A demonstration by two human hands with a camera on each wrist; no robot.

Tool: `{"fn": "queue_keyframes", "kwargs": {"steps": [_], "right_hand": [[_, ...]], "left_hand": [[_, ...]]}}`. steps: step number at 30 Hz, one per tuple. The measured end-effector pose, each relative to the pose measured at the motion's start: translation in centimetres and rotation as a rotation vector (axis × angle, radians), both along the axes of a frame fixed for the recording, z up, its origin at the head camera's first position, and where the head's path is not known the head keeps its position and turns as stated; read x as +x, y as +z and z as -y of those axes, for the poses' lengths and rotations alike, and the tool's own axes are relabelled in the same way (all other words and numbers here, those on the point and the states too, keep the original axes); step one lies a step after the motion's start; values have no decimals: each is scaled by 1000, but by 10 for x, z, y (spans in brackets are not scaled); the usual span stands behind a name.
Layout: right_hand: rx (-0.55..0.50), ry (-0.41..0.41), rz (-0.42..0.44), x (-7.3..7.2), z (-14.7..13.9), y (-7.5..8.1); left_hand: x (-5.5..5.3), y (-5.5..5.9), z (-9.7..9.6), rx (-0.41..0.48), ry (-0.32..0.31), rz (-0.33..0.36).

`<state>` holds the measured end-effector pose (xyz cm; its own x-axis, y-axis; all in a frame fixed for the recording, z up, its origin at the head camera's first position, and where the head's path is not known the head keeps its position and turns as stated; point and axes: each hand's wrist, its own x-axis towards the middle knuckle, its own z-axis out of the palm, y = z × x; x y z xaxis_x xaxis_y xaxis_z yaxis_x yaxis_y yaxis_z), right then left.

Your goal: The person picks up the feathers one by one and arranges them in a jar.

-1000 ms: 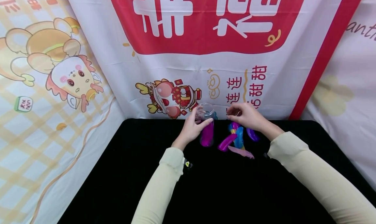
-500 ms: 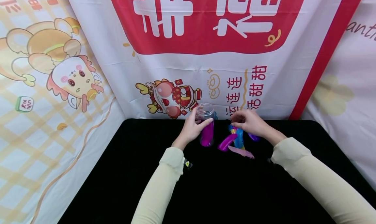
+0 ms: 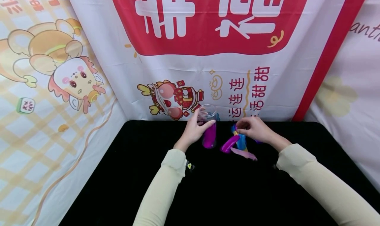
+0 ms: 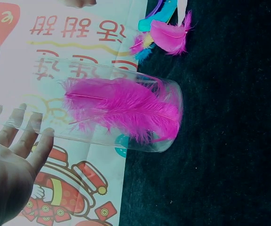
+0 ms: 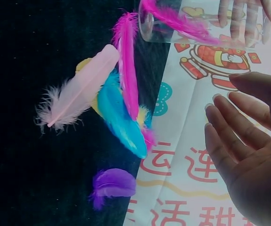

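Near the head view's centre, the left hand (image 3: 192, 131) grips an upright clear jar (image 3: 210, 116) of magenta feathers (image 4: 121, 108). Loose multicoloured feathers (image 5: 119, 117) lie rightward, by the right hand (image 3: 256, 128).

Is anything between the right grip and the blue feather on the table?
Nothing visible stands between the right grip and the blue feather's near end in the right wrist view. Only the magenta feather overlaps one side of it, so lifting the blue one might shift that.
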<state>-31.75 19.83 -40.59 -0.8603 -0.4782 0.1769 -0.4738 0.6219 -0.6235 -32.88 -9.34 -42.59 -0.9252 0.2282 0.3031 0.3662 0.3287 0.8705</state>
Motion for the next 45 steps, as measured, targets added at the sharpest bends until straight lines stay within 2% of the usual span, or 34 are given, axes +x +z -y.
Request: {"fn": "queue_keyframes", "kwargs": {"steps": [16, 22, 29, 39, 45], "right_hand": [[27, 16, 57, 3, -6, -19], [54, 42, 53, 7, -6, -26], [54, 79, 108, 8, -5, -34], [60, 92, 87, 12, -5, -48], [67, 102, 104, 13, -6, -54]], "left_hand": [[1, 0, 1, 5, -1, -4], [0, 0, 1, 3, -6, -11], [1, 0, 1, 2, -5, -10], [1, 0, 1, 7, -7, -8], [1, 0, 1, 2, -1, -2]]}}
